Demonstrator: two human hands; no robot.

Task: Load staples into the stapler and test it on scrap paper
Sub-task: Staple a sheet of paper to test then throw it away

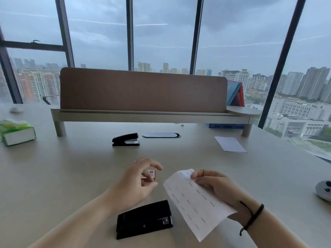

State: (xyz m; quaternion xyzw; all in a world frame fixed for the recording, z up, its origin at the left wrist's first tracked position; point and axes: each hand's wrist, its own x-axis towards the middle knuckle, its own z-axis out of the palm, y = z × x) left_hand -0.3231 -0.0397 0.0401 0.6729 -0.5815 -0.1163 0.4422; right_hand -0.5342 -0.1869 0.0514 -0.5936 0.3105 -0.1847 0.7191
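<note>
A black stapler (143, 220) lies closed on the desk near me, under my left forearm. My right hand (218, 187) pinches a white scrap paper (195, 203) that carries several rows of staples and hangs tilted above the desk. My left hand (136, 183) hovers with fingers spread over a small red staple box (150, 176); whether it touches the box I cannot tell. A second black stapler (126, 139) sits farther back in the middle of the desk.
A folded white sheet (231, 144) lies at the back right. A green tissue box (17, 132) stands at the left. A raised shelf with a brown panel (143, 90) spans the back. A grey rounded object (324, 190) sits at the right edge.
</note>
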